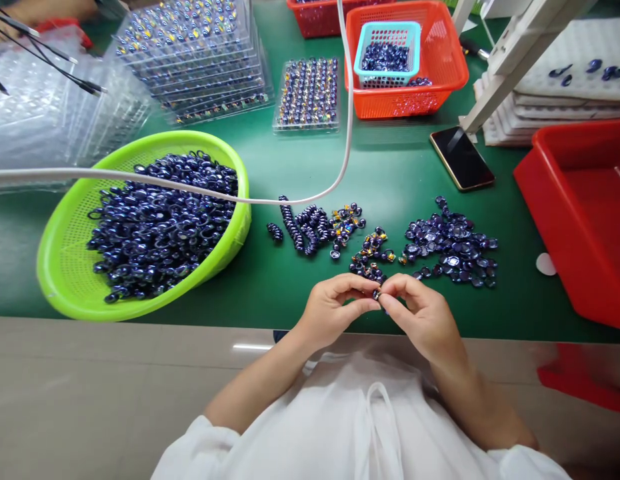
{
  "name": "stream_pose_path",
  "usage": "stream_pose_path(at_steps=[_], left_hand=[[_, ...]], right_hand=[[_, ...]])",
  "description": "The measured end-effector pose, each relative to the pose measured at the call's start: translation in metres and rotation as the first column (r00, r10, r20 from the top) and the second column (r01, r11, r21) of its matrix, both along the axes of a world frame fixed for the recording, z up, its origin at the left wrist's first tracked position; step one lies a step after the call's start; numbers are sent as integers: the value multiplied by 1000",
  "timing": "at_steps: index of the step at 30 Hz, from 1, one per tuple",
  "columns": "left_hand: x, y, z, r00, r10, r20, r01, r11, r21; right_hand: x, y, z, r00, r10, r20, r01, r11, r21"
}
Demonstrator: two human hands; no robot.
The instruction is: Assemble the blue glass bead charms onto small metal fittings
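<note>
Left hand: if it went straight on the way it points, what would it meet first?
Probably the small dark piece it seems to pinch, then the right hand; depth is unclear.

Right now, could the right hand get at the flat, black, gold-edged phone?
Probably yes: only a low pile of shiny dark blue pieces lies between the right hand and the phone, though that hand holds a small dark piece.

Desk (395, 163) green, bowl (63, 257) lime, rings (160, 230) blue-black, pieces (373, 248) dark blue flecked amber, basket (373, 105) orange-red, bin (565, 233) red, cable (273, 201) white.
</note>
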State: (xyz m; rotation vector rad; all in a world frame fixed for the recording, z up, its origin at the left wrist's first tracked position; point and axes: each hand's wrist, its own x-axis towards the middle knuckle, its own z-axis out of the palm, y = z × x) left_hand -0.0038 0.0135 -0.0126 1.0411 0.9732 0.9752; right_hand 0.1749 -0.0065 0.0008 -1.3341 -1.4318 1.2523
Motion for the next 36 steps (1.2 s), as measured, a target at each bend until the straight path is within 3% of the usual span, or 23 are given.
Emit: stream_pose_path(at_steps=[8, 15, 29, 32, 36], left_hand=[[-3, 2, 1, 985, -9, -172, 39, 985, 167], [-5, 2, 1, 959, -38, -280, 82, 986, 147], [-4, -1, 2, 956, -26, -294, 114, 950, 289], [-3, -3, 6, 964, -50, -263, 114, 965, 236], [-2, -3, 11, 983, -48, -176, 56, 998, 41]], right_hand=[[1, 1, -8, 1000, -9, 8, 10, 997, -79], [3, 2, -3, 998, 32, 60, -24, 991, -133], [10, 7, 0, 990, 95, 109, -70, 975, -211], [10, 9, 4, 980, 89, 180, -60, 985, -161], [6, 10, 5, 973, 66, 221, -56, 997, -55]])
